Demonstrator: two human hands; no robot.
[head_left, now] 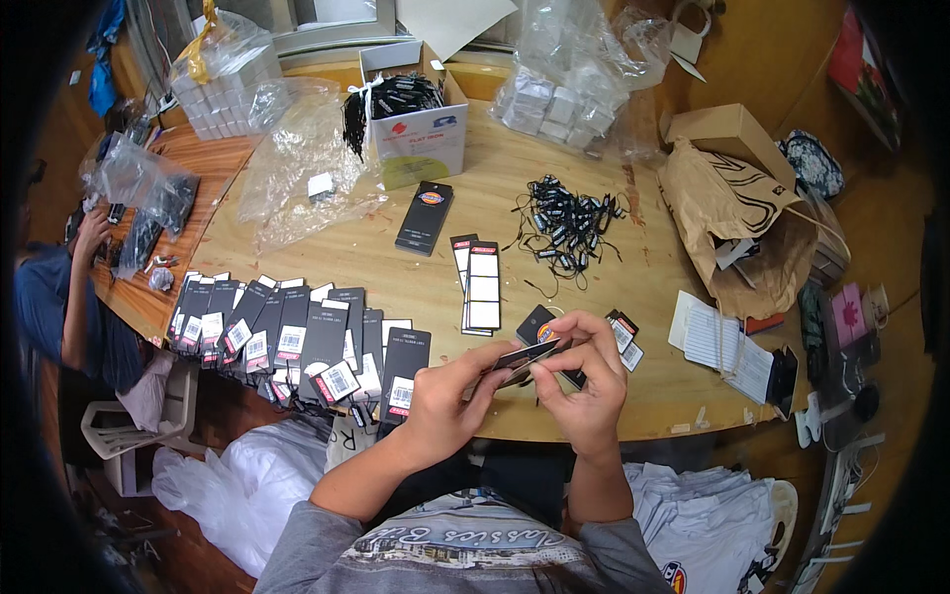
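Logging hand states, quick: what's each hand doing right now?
Left hand: closed, holding a dark card.
Right hand: closed at the card's right end; whether it also pinches a cord cannot be told.

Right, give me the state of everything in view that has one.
Left hand: closed on a thin dark card
Right hand: fingers closed at the card's edge
White cardboard box: open, filled with black cords
Crumpled brown paper bag: open
Tabletop black cords: loosely heaped
Black rectangular labelled cards: overlapping

This looked like a workshop: black hang tags (pixel 324 332) lined the desk (pixel 643 257), heaped cords (pixel 569 223) lay on it, piled shirts (pixel 703 515) beside it.
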